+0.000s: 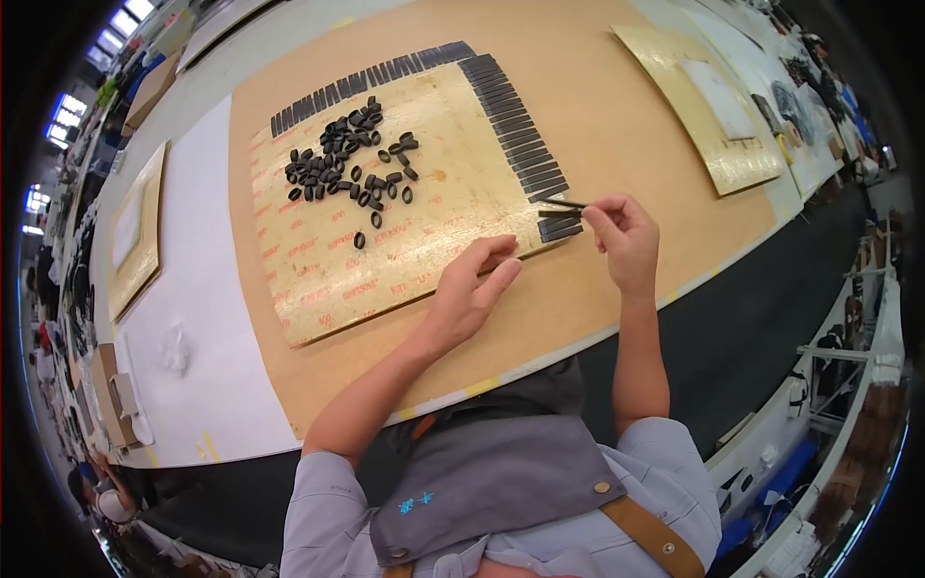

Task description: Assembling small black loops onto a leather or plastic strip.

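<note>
My right hand (628, 236) pinches one end of a thin black strip (562, 203) between thumb and fingers, by the right edge of a yellowish board (434, 222). Beneath and beside that strip, more flat black strips (525, 144) lie side by side along the board's right edge. Another row of black strips (371, 79) runs along its far edge. My left hand (469, 294) rests at the board's near edge, thumb and fingers apart, holding nothing. Many small black rings (337, 154) lie loosely heaped on the board's far left part.
A tan sheet (568, 106) covers the middle of the table. To the right lies another yellowish board (694, 116) with a white pad (721, 96). At the left, a similar board (140, 231) and crumpled clear plastic (175, 347) lie on white sheeting. Another person (108, 496) is at the lower left.
</note>
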`<state>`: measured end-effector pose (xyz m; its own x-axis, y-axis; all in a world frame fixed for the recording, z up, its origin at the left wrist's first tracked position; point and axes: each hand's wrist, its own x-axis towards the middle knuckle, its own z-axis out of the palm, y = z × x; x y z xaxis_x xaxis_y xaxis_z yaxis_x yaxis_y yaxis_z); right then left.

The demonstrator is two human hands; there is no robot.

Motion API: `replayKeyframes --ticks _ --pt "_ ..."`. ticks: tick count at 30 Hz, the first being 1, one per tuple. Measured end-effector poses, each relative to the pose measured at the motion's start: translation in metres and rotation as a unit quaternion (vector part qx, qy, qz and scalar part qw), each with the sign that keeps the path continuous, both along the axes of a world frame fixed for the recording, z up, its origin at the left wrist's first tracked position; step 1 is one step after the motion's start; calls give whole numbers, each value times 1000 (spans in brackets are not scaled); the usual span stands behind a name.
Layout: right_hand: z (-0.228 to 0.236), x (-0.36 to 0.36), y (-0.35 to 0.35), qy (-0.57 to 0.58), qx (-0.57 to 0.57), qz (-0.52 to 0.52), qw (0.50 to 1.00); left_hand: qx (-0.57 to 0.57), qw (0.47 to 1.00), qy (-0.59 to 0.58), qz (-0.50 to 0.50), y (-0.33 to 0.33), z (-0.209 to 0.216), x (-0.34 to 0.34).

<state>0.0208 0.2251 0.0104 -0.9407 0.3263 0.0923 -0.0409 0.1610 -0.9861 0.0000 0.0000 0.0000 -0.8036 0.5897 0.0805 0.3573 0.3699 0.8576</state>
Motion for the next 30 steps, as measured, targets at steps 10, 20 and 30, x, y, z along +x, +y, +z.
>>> replayKeyframes --ticks 10,20,30 --pt "15 13 -42 129 216 172 952 453 748 -480 72 12 -8 -2" --pt "28 3 -69 -67 95 136 984 454 763 -453 80 1 2 -4" --pt "12 1 -107 -73 -40 60 995 510 723 -463 60 -9 1 -11"
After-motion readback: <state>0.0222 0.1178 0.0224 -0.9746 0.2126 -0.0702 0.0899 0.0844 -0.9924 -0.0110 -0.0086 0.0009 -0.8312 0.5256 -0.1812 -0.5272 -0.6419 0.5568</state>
